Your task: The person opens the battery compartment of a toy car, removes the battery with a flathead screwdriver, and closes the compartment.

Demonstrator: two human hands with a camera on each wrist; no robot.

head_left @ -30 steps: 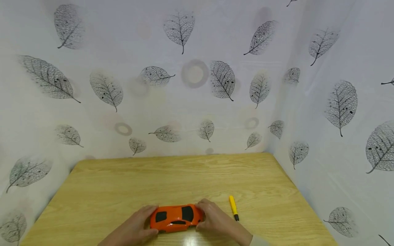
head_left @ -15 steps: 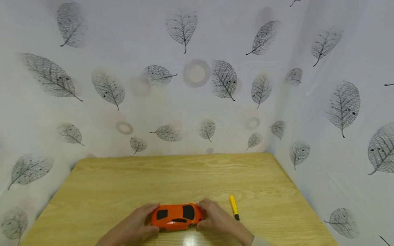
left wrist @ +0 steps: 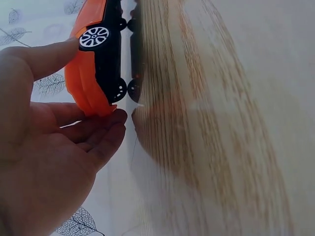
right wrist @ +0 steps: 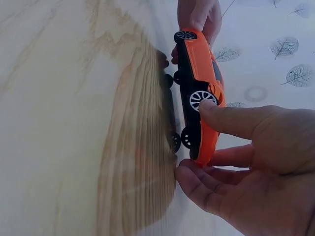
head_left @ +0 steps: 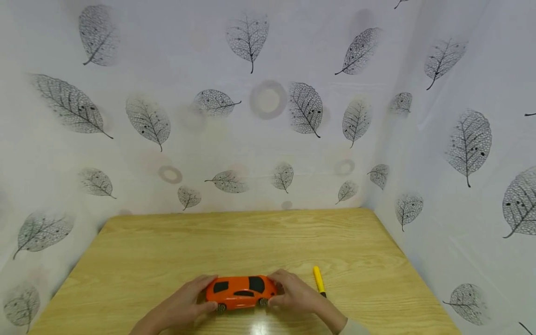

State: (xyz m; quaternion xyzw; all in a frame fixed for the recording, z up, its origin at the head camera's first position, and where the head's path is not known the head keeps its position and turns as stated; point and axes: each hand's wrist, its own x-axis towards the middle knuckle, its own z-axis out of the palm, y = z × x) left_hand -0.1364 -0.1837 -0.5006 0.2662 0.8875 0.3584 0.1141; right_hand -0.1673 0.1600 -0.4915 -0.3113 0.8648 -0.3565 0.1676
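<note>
Toy car [head_left: 240, 293], one: orange body, dark window panels [head_left: 257, 284], black underside [left wrist: 107, 64], wheels [left wrist: 93, 37] with pale spokes. Position: about midway between the left and right edges of the counter [head_left: 234, 242], well apart from its far edge. Attitude: lengthwise from left to right, tilted, with the side toward the person raised and the underside showing in both wrist views. The far-side wheels sit at or just above the surface; contact cannot be told.

Left hand [head_left: 186, 302], bare: grasping the toy car at its left end, thumb on the side toward the person beside a wheel, fingers curled round the end.

Right hand [head_left: 296, 294], bare: grasping the toy car at its right end, thumb against a wheel, fingers curled round that end. Pale sleeve [head_left: 353, 328] at the wrist.

Yellow rod [head_left: 318, 279], one: slim, black at the end toward the person, exact kind too small to tell. Lies on the counter to the right of the right hand, between it and the right edge, apart from the toy car.

Counter: light wood grain, glossy, mirroring the wheels. Sheet [head_left: 234, 144]: white, printed with dark leaf skeletons and grey rings, hung behind the far edge and along both sides.
</note>
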